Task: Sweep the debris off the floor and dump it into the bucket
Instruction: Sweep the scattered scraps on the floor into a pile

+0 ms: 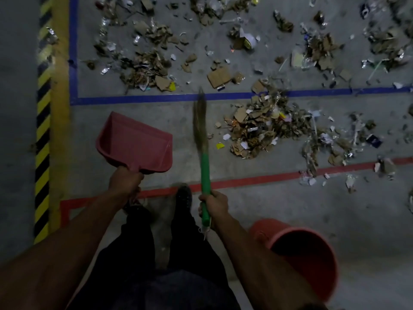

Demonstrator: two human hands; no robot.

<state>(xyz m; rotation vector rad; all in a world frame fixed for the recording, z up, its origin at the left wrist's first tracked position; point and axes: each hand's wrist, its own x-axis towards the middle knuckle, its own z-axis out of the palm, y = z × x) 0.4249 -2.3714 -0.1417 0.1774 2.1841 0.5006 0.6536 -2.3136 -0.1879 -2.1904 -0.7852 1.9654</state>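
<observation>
Broom (202, 139) upright, bristles away

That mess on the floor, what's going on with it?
A person is cleaning up. The right hand grips a broom by its green handle, and the left hand holds a pink dustpan, which looks empty. Torn cardboard and paper scraps lie scattered across the grey floor, on both sides of a blue tape line. A red bucket waits beside the person's right arm.
</observation>
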